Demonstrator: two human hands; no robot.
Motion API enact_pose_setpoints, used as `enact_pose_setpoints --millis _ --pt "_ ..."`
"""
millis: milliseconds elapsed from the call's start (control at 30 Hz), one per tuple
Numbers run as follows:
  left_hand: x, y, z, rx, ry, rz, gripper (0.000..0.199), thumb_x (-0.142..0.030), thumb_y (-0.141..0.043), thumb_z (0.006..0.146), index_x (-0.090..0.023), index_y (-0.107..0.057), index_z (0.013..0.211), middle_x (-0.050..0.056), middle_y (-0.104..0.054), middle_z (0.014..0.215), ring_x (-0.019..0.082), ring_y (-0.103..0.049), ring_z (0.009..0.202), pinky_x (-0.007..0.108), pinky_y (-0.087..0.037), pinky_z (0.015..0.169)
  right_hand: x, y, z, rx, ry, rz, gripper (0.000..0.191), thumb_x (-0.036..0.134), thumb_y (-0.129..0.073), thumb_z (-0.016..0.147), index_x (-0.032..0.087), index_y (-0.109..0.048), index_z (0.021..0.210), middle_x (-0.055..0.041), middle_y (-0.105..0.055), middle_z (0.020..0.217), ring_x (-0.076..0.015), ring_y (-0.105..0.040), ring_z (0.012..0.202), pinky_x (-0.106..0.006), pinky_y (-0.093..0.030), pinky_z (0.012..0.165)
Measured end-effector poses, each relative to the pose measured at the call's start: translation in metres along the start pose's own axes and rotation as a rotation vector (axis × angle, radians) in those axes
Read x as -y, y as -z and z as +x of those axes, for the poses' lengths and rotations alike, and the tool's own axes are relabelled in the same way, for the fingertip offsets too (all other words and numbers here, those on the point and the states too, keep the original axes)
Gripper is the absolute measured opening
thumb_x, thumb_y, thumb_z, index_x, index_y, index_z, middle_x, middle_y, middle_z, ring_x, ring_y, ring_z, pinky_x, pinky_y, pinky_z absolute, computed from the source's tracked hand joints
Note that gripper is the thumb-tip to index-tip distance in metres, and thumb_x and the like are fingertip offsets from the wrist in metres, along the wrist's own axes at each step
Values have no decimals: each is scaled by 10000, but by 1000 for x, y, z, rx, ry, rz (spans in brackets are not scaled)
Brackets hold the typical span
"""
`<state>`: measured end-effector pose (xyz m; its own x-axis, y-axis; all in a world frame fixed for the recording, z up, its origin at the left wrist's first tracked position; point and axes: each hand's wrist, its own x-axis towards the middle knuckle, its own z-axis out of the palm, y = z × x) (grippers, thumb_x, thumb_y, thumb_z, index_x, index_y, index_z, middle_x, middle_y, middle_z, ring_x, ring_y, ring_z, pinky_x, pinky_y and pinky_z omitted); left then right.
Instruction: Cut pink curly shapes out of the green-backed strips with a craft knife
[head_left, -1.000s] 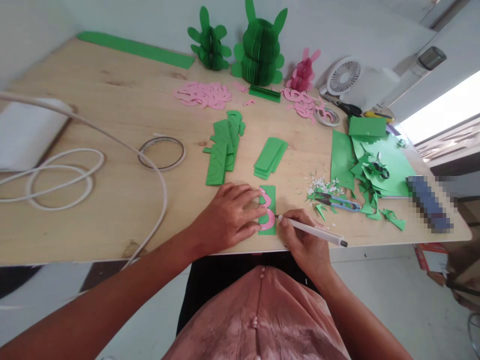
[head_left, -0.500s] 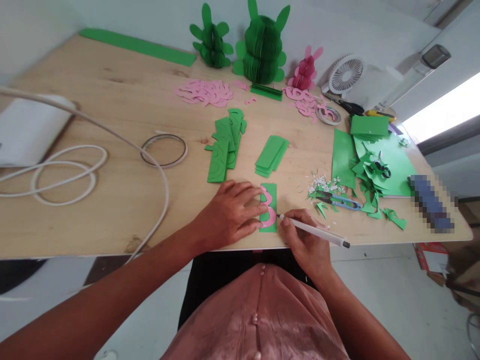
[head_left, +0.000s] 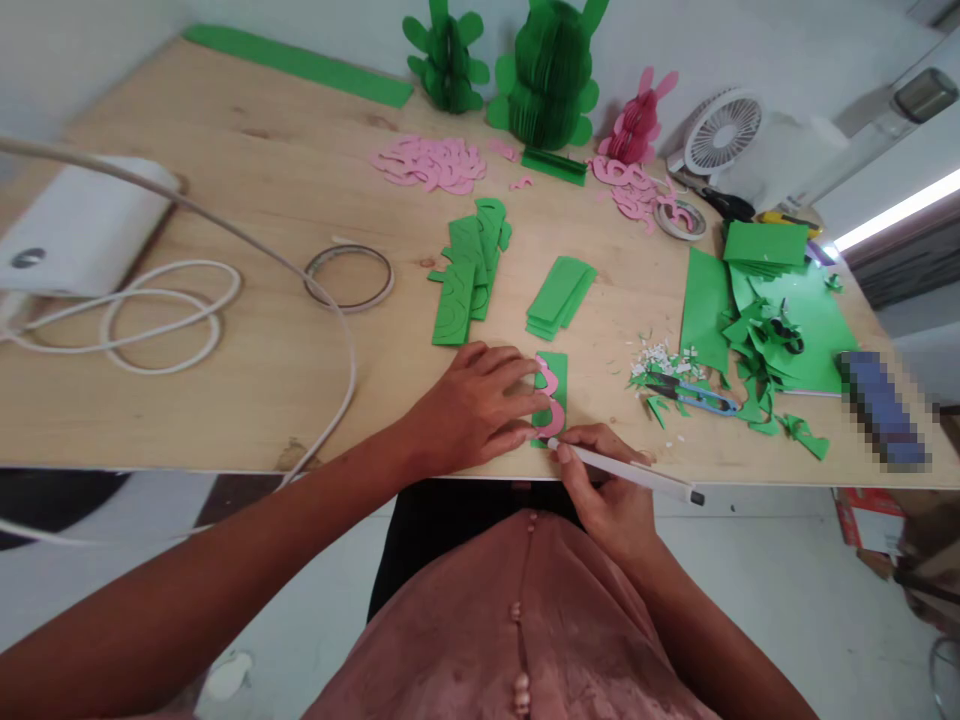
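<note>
Wooden table [head_left: 277, 200] — pale wall [head_left: 300, 30] behind.

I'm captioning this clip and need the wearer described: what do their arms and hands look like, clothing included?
Left hand and right hand wear no gloves; no sleeves cover the forearms. The dusty-pink top has round, bead-like buttons.

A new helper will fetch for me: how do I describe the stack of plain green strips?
On the wooden table, look just beyond the left hand. Of the green paper there, it is the stack on the right, whose top strip is blank; the pile to its left bears drawn curves.
</note>
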<state>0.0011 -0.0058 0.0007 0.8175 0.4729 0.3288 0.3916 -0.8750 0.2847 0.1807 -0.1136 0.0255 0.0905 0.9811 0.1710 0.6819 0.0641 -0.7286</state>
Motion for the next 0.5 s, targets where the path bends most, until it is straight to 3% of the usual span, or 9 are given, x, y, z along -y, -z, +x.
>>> enact_pose_setpoints --millis 300,500 --pt "-3 4 1 25 14 -9 279 -359 -534 911 -278 -636 1158 96 -566 1317 307 -458 1229 489 -325 991 -5 -3 -5 -103 33 15 99 284 -563 888 231 -647 894 -16 -704 777 -175 -657 715 -301 -505 666" --pt "0 2 1 11 1 -14 288 -363 -529 913 -289 -631 1172 91 -561 1326 305 -456 1228 489 -322 991 -5 1 -4 -51 210 -116 199 196 -490 935 229 -648 1052 -52 -731 939 -204 -656 841 -368 -468 785"
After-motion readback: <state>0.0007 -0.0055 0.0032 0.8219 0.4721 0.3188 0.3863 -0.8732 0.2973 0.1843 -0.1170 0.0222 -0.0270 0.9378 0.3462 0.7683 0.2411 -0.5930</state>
